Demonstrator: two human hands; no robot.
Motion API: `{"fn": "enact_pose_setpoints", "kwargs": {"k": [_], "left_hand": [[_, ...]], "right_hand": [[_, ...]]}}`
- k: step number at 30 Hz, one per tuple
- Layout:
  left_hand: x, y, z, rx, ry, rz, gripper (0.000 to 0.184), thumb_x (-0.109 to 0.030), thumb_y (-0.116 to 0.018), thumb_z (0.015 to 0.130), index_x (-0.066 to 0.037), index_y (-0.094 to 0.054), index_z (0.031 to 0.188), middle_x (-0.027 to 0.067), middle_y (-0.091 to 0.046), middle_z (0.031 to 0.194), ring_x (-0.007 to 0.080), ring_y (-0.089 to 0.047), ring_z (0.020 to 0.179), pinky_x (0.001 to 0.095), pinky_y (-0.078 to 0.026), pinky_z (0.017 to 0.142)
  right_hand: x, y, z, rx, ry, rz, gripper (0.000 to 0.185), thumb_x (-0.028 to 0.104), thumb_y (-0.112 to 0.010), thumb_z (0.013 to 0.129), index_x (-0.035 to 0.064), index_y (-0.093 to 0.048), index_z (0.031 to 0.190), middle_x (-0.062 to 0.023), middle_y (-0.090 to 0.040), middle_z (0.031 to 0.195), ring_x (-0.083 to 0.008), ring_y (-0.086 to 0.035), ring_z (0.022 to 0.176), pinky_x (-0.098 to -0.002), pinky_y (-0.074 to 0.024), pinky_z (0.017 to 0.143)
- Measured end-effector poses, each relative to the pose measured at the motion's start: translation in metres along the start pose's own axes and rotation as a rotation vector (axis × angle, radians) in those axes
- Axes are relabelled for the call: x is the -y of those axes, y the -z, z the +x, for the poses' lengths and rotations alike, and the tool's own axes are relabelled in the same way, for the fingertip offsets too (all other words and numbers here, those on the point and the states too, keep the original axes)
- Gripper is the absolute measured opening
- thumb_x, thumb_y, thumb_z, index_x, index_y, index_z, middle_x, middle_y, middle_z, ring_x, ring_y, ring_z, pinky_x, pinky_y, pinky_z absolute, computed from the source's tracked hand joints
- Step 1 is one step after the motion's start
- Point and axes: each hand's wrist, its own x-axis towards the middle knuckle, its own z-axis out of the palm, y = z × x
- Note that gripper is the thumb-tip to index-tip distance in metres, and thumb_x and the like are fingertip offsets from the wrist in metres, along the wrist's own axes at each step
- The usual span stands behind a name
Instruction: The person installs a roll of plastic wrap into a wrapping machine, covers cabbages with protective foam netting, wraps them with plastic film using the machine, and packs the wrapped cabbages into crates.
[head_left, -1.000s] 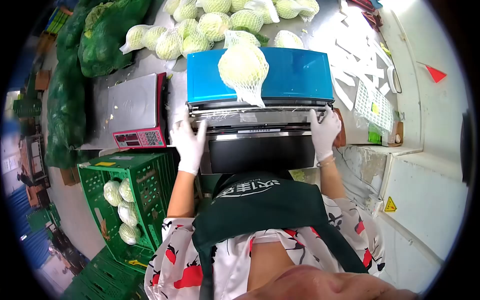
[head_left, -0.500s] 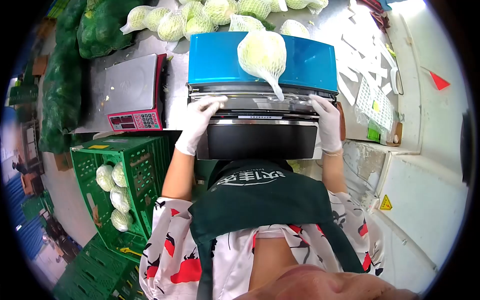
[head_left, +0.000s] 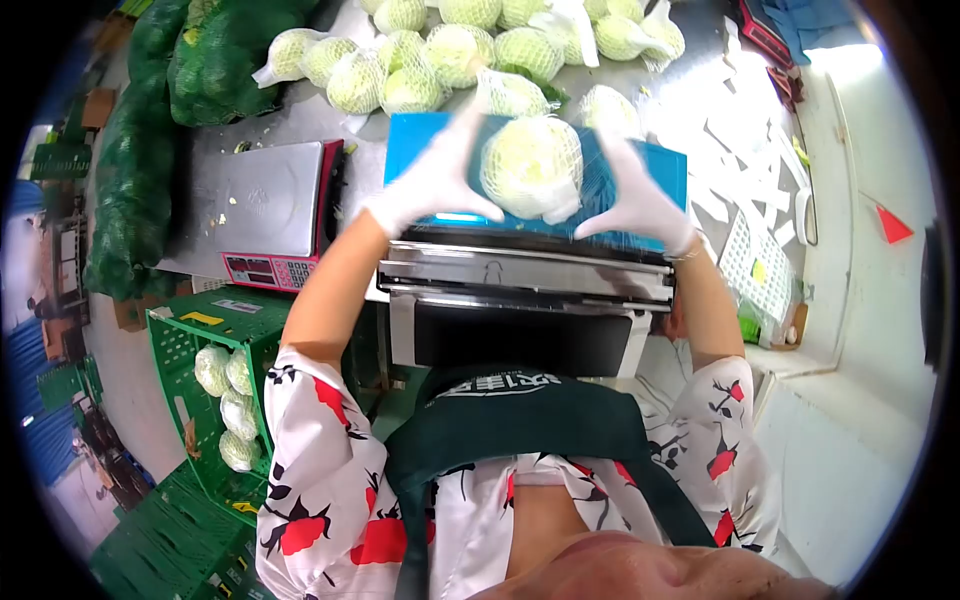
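A round pale-green cabbage (head_left: 530, 168) in white mesh netting rests on the blue top plate (head_left: 655, 178) of a film-wrapping machine. Its gathered net end points toward me. My white-gloved left hand (head_left: 432, 180) is on the cabbage's left, thumb and fingers spread apart. On the other side, my gloved right hand (head_left: 637, 195) curves the same way, also with thumb and fingers apart. Clear plastic film (head_left: 598, 188) shows between the cabbage and my right hand; whether my fingers touch it I cannot tell. Metal bars (head_left: 525, 275) cross the machine's front.
Several netted cabbages (head_left: 455, 55) lie behind the machine. A red-framed scale (head_left: 275, 205) stands left, near dark green net sacks (head_left: 135, 190). A green crate (head_left: 215, 330) with cabbages sits lower left. White strips (head_left: 740, 150) and a white perforated sheet (head_left: 755, 255) lie right.
Both hands have moved from the machine's front bars forward to either side of the cabbage, their fingers spreading. The cabbage's net end has folded in closer. The view has shifted slightly.
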Motion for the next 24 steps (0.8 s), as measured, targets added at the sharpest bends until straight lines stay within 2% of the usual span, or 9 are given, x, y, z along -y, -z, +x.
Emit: {"fn": "enact_pose_setpoints", "kwargs": {"k": [3, 7, 9, 11, 12, 13, 19, 21, 24], "left_hand": [[-0.006, -0.022, 0.021, 0.184, 0.244, -0.197, 0.142, -0.036, -0.098, 0.05, -0.004, -0.014, 0.159, 0.0326, -0.042, 0.148, 0.0445, -0.042, 0.139, 0.0452, -0.033, 0.119], [0.007, -0.031, 0.019, 0.063, 0.251, -0.602, 0.13, -0.033, -0.098, 0.055, -0.004, -0.023, 0.157, 0.0266, -0.05, 0.143, 0.0331, -0.053, 0.131, 0.0391, -0.04, 0.112], [0.0, -0.034, 0.003, 0.135, 0.39, -0.786, 0.102, -0.041, -0.086, 0.075, 0.001, -0.033, 0.151, 0.0216, -0.053, 0.138, 0.0247, -0.053, 0.127, 0.035, -0.043, 0.109], [-0.023, -0.038, -0.02, 0.169, 0.596, -1.007, 0.088, -0.044, -0.077, 0.086, 0.004, -0.036, 0.147, 0.0203, -0.055, 0.135, 0.0231, -0.053, 0.127, 0.0347, -0.044, 0.107], [-0.037, -0.042, -0.035, 0.187, 0.586, -1.06, 0.076, -0.047, -0.064, 0.096, 0.007, -0.039, 0.143, 0.0178, -0.055, 0.133, 0.0218, -0.052, 0.128, 0.0355, -0.045, 0.106], [-0.061, -0.039, -0.048, 0.217, 0.71, -1.231, 0.076, -0.05, -0.064, 0.095, 0.006, -0.041, 0.143, 0.0175, -0.055, 0.134, 0.0213, -0.052, 0.128, 0.0363, -0.045, 0.106], [-0.114, -0.049, -0.151, 0.67, 0.679, -0.932, 0.09, -0.07, -0.055, 0.091, 0.007, -0.052, 0.138, 0.0191, -0.062, 0.128, 0.0242, -0.059, 0.121, 0.0348, -0.047, 0.103], [-0.116, -0.051, -0.16, 0.961, 0.985, -0.944, 0.09, -0.074, -0.054, 0.09, 0.007, -0.06, 0.13, 0.0204, -0.067, 0.121, 0.0249, -0.064, 0.113, 0.035, -0.05, 0.098], [-0.099, -0.094, -0.188, 0.705, 1.144, -1.223, 0.083, -0.069, -0.049, 0.096, 0.006, -0.062, 0.128, 0.0141, -0.068, 0.123, 0.0176, -0.065, 0.111, 0.03, -0.051, 0.098]], "right_hand": [[-0.005, -0.027, 0.038, 0.161, -0.189, 0.229, 0.141, 0.037, -0.098, 0.054, -0.0032, -0.011, 0.157, -0.025, -0.051, 0.144, -0.0404, -0.047, 0.136, -0.0405, -0.0326, 0.117], [0.002, -0.03, 0.026, 0.089, -0.273, 0.507, 0.128, 0.034, -0.098, 0.056, -0.0023, -0.025, 0.155, -0.0193, -0.055, 0.14, -0.0257, -0.054, 0.13, -0.0372, -0.0432, 0.108], [0.021, -0.036, 0.004, 0.127, -0.33, 0.772, 0.095, 0.025, -0.089, 0.074, -0.0009, -0.037, 0.149, -0.0108, -0.054, 0.14, -0.0162, -0.05, 0.128, -0.0334, -0.0389, 0.111], [0.066, -0.02, -0.019, 0.194, -0.746, 0.978, 0.075, 0.029, -0.075, 0.089, -0.0014, -0.039, 0.148, -0.0094, -0.058, 0.132, -0.0126, -0.057, 0.114, -0.0289, -0.0478, 0.099], [0.072, -0.03, -0.039, 0.153, -0.729, 0.96, 0.074, 0.038, -0.072, 0.09, -0.0003, -0.042, 0.146, -0.0078, -0.061, 0.122, -0.0107, -0.058, 0.099, -0.0254, -0.0488, 0.082], [0.079, -0.04, -0.059, 0.113, -0.712, 0.94, 0.076, 0.048, -0.068, 0.091, 0.0008, -0.045, 0.145, -0.0062, -0.065, 0.111, -0.0088, -0.059, 0.083, -0.0219, -0.0499, 0.065], [0.18, -0.041, -0.161, 0.361, -0.99, 1.124, 0.071, 0.053, -0.061, 0.096, 0.0032, -0.047, 0.144, -0.0047, -0.067, 0.106, -0.0101, -0.06, 0.078, -0.023, -0.047, 0.062], [0.188, -0.071, -0.191, 0.359, -1.058, 1.232, 0.068, 0.059, -0.055, 0.097, 0.0046, -0.054, 0.138, -0.0041, -0.068, 0.104, -0.0105, -0.062, 0.076, -0.0226, -0.0466, 0.062], [0.174, -0.097, -0.194, 0.381, -1.249, 1.246, 0.075, 0.072, -0.045, 0.094, 0.0071, -0.062, 0.127, -0.0036, -0.07, 0.098, -0.013, -0.066, 0.074, -0.0215, -0.0457, 0.061]]}}
